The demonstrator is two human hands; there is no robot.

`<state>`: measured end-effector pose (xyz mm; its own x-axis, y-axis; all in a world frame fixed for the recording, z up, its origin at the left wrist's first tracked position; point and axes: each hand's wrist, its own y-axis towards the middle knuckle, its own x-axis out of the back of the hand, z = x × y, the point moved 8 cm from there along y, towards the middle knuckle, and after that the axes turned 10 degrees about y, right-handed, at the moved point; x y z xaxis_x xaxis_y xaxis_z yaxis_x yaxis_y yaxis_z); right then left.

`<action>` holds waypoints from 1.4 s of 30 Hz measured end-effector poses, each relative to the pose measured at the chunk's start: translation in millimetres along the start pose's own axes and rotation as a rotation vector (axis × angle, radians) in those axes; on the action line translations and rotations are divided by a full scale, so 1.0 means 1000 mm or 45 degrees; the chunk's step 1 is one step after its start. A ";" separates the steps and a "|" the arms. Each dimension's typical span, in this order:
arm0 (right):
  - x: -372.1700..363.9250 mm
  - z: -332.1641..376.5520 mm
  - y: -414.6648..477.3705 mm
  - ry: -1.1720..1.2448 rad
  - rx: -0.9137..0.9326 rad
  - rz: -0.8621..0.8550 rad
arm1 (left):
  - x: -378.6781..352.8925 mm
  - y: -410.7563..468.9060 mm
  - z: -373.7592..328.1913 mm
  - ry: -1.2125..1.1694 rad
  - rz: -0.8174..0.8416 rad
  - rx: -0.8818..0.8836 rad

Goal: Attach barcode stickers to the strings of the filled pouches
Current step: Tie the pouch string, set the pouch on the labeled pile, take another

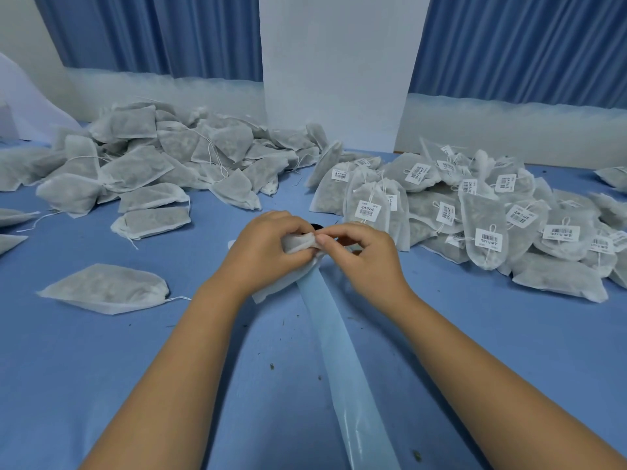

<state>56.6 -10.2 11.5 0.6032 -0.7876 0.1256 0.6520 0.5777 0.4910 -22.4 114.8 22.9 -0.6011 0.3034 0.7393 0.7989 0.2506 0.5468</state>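
Note:
At the middle of the blue table my left hand (268, 252) grips a white filled pouch (298, 244) by its gathered top. Its lower part (271, 290) shows under my wrist. My right hand (363, 256) pinches at the pouch's top with thumb and forefinger; what lies between the fingertips is hidden. A long strip of pale backing tape (336, 351) runs from under my hands toward me. Whether a sticker is on the string, I cannot tell.
A heap of unlabelled pouches (163, 164) lies at the back left, with a single pouch (105, 288) nearer on the left. Pouches bearing barcode stickers (475, 212) are piled on the right. A white panel (336, 79) and blue curtains stand behind the table.

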 end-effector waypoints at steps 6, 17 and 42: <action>0.019 -0.018 0.005 0.398 -0.311 -0.227 | 0.000 0.001 0.011 0.057 0.047 0.050; -0.011 -0.006 0.001 -0.056 -0.035 0.299 | -0.004 0.001 0.012 0.022 0.091 0.035; 0.013 -0.015 0.011 0.161 -0.372 0.255 | -0.008 -0.004 0.004 -0.288 0.221 0.187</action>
<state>78.4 -10.4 5.1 0.7723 -0.6305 0.0780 0.6078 0.7690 0.1982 -21.3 114.8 13.4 -0.4583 0.5456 0.7016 0.8885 0.3020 0.3455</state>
